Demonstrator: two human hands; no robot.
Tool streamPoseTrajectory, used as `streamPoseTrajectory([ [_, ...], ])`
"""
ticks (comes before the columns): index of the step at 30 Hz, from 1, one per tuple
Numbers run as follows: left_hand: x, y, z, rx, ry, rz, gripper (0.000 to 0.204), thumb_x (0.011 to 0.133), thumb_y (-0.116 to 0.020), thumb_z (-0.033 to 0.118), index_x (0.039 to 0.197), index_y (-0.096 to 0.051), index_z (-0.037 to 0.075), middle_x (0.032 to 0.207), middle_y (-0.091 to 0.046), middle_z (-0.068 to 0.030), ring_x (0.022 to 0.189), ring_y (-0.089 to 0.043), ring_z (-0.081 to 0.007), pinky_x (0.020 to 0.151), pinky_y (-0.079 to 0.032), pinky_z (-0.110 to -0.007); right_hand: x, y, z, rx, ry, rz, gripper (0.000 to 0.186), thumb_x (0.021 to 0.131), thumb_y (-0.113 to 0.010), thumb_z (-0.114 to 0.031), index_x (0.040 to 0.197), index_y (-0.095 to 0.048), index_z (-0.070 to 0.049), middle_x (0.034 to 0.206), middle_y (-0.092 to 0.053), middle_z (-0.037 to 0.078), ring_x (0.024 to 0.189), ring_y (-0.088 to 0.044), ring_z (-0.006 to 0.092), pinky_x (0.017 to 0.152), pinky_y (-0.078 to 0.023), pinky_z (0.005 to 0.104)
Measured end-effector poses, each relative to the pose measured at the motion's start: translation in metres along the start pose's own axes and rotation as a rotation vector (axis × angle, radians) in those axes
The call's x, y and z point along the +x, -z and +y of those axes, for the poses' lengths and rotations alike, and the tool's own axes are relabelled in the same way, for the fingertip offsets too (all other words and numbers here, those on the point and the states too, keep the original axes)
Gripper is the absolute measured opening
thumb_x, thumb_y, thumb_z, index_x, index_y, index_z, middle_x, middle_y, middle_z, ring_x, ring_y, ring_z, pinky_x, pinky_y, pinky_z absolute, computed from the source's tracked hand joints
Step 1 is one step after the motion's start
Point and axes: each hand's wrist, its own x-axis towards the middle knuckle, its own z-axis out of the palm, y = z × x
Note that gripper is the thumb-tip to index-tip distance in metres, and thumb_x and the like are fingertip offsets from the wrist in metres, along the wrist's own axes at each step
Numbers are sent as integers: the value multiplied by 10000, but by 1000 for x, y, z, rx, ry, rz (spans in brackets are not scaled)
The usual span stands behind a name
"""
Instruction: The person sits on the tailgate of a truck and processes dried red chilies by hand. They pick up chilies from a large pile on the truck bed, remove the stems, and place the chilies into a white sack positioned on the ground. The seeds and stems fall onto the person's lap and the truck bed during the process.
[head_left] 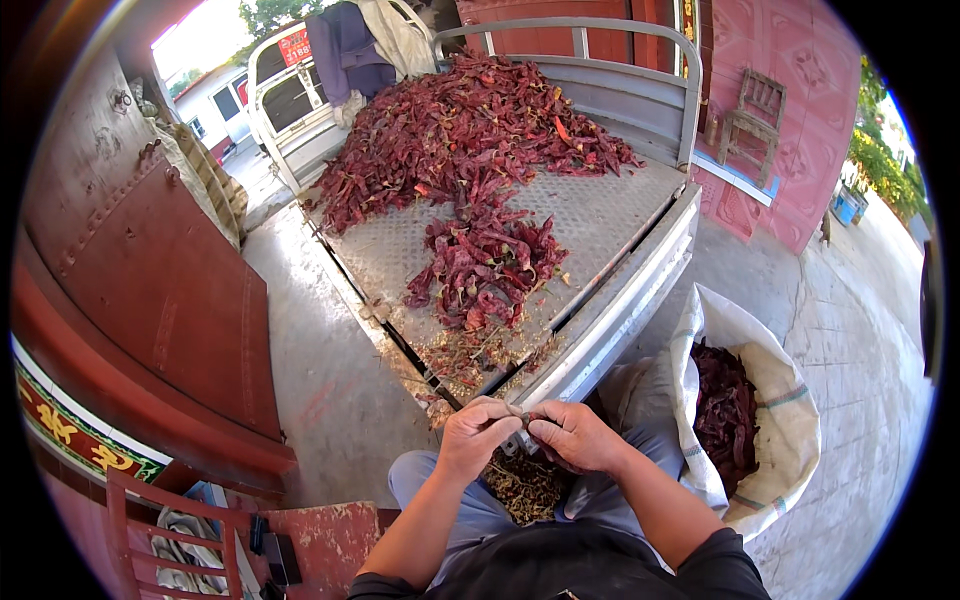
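My left hand [476, 435] and my right hand [572, 435] meet just past the near edge of a metal truck bed, fingers pinched around a dried red chilli [550, 456], partly hidden by them. Below them, between my knees, lies a heap of stems and seeds [522, 487]. Beyond my hands, a small pile of dried red chillies [485, 270] sits on the bed's plate [590, 215], with scraps and seeds near the corner. A larger chilli heap [460, 130] covers the back of the bed.
An open white woven sack [785, 440] holding dark dried chillies stands at my right. A red wooden chair [175, 530] is at lower left, beside a red door [150, 300]. A small chair [752, 125] stands by the pink wall at right, and cloths [345, 45] hang over the back rail.
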Motion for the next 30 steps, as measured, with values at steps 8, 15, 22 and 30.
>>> streamPoseTrajectory([
  [8, -16, 4, -5, -373, 247, -37, 58, 915, -766, 26, 946, -749, -19, 925, -685, -31, 819, -646, -120, 715, -521, -284, 1, -9, 3, -286, 129, -193, 349, 1046, -638, -351, 1065, -641, -3, 902, -684, 147, 852, -636, 202, 812, -526, 374],
  [15, -12, 9, 23, 485, -150, -305, 84, 881, -794, 81, 883, -729, 29, 791, -662, -96, 720, -654, -241, 654, -517, -345, 8, -5, -2, -903, 70, -451, 370, 1032, -596, -381, 1000, -681, -23, 974, -712, 232, 938, -690, 418, 816, -539, 493],
  [22, -9, 12, 25, 656, 39, -233, 221, 882, -805, 288, 862, -743, 77, 830, -703, -121, 780, -700, -318, 660, -535, -412, -18, 7, 21, -365, 118, -270, 266, 1014, -643, -287, 961, -657, -27, 851, -654, 168, 815, -651, 326, 730, -512, 430],
  [30, 20, 0, 38, 627, -174, -439, 254, 920, -772, 353, 1002, -760, 113, 930, -725, -100, 892, -717, -336, 747, -557, -412, -42, 15, 51, -516, 154, 10, 298, 992, -677, -300, 911, -650, -15, 774, -631, 176, 763, -648, 358, 725, -518, 430],
])
